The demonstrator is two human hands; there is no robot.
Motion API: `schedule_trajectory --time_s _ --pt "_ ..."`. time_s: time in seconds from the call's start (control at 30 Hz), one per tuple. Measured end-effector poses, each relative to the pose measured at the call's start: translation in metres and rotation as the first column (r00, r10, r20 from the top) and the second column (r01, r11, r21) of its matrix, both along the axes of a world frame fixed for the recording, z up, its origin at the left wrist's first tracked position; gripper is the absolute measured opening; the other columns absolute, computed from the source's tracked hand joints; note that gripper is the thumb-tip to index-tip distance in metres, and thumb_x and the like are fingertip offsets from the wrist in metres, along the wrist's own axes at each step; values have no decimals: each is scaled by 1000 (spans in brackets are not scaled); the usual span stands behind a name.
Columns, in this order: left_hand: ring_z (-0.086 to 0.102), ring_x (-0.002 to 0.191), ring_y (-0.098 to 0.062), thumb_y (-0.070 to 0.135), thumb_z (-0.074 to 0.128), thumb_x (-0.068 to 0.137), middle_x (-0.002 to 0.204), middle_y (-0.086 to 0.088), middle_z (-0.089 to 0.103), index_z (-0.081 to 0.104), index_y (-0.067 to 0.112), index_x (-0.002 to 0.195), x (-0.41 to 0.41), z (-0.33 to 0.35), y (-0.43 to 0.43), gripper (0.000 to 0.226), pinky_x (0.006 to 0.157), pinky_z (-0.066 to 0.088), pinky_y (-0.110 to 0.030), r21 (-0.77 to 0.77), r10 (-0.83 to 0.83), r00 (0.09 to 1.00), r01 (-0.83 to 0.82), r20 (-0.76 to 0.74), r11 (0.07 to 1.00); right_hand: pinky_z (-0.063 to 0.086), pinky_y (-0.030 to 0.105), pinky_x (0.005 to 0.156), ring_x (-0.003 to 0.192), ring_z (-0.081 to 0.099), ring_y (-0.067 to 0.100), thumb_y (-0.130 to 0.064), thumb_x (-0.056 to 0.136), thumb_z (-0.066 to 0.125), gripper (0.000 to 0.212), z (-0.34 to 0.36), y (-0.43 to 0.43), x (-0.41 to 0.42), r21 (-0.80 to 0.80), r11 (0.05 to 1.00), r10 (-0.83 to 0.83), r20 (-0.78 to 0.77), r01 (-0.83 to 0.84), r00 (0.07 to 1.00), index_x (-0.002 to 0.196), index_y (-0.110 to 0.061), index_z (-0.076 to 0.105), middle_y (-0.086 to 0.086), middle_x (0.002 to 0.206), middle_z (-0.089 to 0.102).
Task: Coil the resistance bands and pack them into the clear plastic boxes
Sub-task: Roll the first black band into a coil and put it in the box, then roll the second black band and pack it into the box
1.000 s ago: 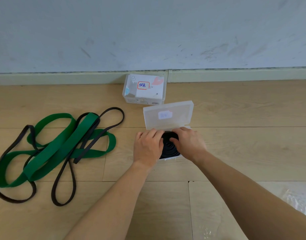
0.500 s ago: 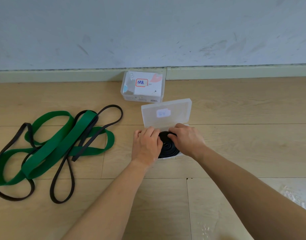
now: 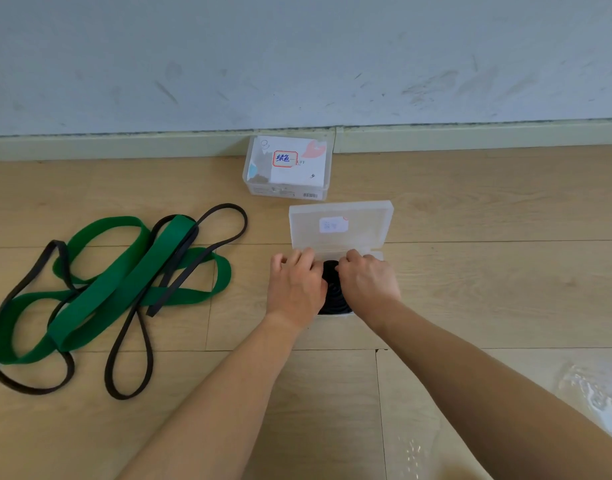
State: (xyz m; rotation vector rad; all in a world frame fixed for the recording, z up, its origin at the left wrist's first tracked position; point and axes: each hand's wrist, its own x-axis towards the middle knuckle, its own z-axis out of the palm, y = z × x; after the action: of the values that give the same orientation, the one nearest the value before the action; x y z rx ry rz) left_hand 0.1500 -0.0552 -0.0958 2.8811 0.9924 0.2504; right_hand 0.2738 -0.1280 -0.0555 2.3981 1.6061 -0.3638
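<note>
While your two bare hands press down side by side, the coiled black rubber resistance band (image 3: 334,292) sits inside the open clear plastic box (image 3: 377,255) on the pale wood-plank floor (image 3: 470,289). Your left hand (image 3: 295,289) lies flat over the left part of the coil, fingers curled onto it near the box's far edge. Your right hand (image 3: 366,280) covers the right part, knuckles bent, fingertips tucked down at the coil's top. Both hands bear on the band; whether either truly pinches it, you cannot tell, since the fingertips are hidden. Between the hands the coil shows as tight, ribbed concentric rings, matte and dark.

The box's frosted hinged lid (image 3: 340,225) stands tilted up just beyond your fingers, a rectangle with rounded corners and a small pale label at its middle. Farther beyond the open box, against the cream skirting board (image 3: 124,147), rests a second clear plastic box (image 3: 287,168), closed, with a white card and a red-bordered handwritten label showing through.

Well to the left of the open box, a wide flat green resistance band (image 3: 124,282) lies in loose loops, tangled with a narrow black resistance band (image 3: 128,358) that snakes over and under it.
</note>
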Motion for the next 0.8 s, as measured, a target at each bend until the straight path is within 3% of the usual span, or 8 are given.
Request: schedule_trajectory --time_s 0.1,0.23,0.37,0.43,0.53,0.63,0.73,0.8 --pt "52 79 -21 18 64 78 82 1 54 65 17 74 0 1 -3 4 75 33 -36 19 -9 998 10 -67 1000 39 31 59 77 54 20 -5 99 46 15 -1 1 -9 -22 998 -52 4 52 999 105 -12 58 4 102 61" --pt "53 73 -22 7 67 73 69 0 58 63 17 70 3 8 -4 12 69 34 -35 45 -36 984 44 -175 998 40 31 60 85 69 24 -15 104 49 14 -6 1 -13 3 972 -236 -54 236 970 98 -14 61 3 95 69" --pt "54 66 -21 3 69 70 62 1 57 62 17 66 4 20 -3 16 68 37 -33 -6 -68 973 69 -222 998 37 31 61 77 62 27 -29 106 49 20 -1 -3 -12 74 882 -443 -205 465 873 93 -15 52 5 91 67" --pt "56 66 -21 3 71 69 61 2 58 62 17 66 3 26 -2 17 67 37 -32 -62 -81 971 69 -223 996 37 31 62 72 52 25 -17 104 49 14 4 -8 -13 54 881 -447 -224 469 866 90 -15 48 6 93 64" --pt "59 83 -23 1 60 79 80 -1 67 65 15 87 -1 38 -1 16 70 39 -31 -216 -94 976 51 -197 975 39 31 64 75 53 24 2 94 47 13 14 -17 -16 13 880 -449 -305 475 840 92 -10 51 6 90 52" --pt "58 99 -29 0 46 90 101 -6 66 65 14 112 -13 66 1 31 76 51 -41 -424 35 992 -83 -120 902 39 31 66 93 59 28 1 92 47 15 30 -26 -20 85 873 -427 -340 480 838 101 -7 57 7 96 51" --pt "58 109 -29 9 46 99 115 -7 66 61 18 134 -34 85 4 39 89 51 -44 -438 213 975 -221 -69 871 44 34 68 103 55 26 -8 95 46 22 49 -25 -29 110 899 -368 -333 424 868 111 -10 61 6 111 57" --pt "59 110 -26 14 46 101 117 -4 67 62 20 134 -52 89 6 37 90 51 -41 -437 290 955 -287 -62 852 44 34 66 95 55 26 -11 95 45 24 60 -18 -41 83 924 -316 -381 372 869 110 -12 64 5 109 57"
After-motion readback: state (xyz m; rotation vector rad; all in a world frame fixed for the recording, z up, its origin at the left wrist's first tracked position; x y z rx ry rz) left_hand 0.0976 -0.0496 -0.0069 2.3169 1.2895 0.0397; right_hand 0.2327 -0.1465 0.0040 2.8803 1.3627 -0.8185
